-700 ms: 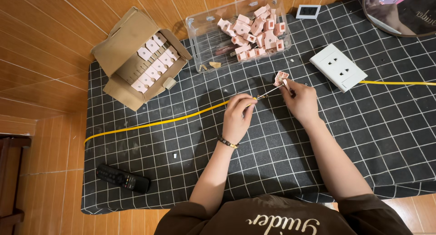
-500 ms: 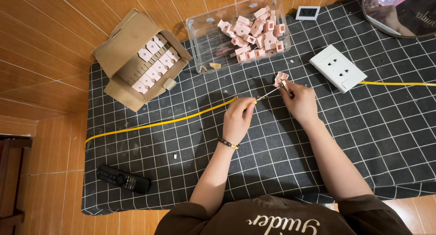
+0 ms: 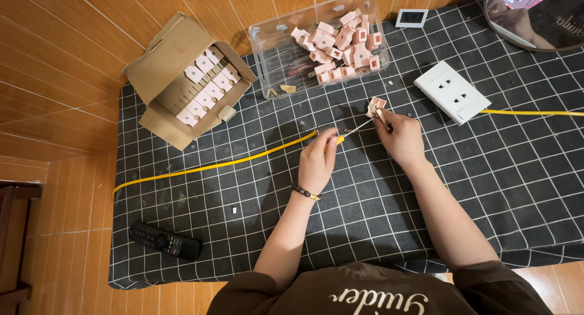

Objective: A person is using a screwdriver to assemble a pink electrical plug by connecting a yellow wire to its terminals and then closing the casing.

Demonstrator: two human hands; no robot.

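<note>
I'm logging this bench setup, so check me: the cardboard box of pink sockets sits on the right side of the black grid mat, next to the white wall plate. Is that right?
Not quite. In the head view the cardboard box of pink sockets sits at the left end of the black grid mat, far from the white wall plate, which lies on the right.

**Bright, even light, sharp picture**

Soft overhead light fills the view. The hands cast faint shadows on the mat (image 3: 426,218). The clear box (image 3: 267,53) shows mild glare, as does the mirror (image 3: 517,29). Lines bend slightly at the edges. Focus is crisp throughout.
</note>
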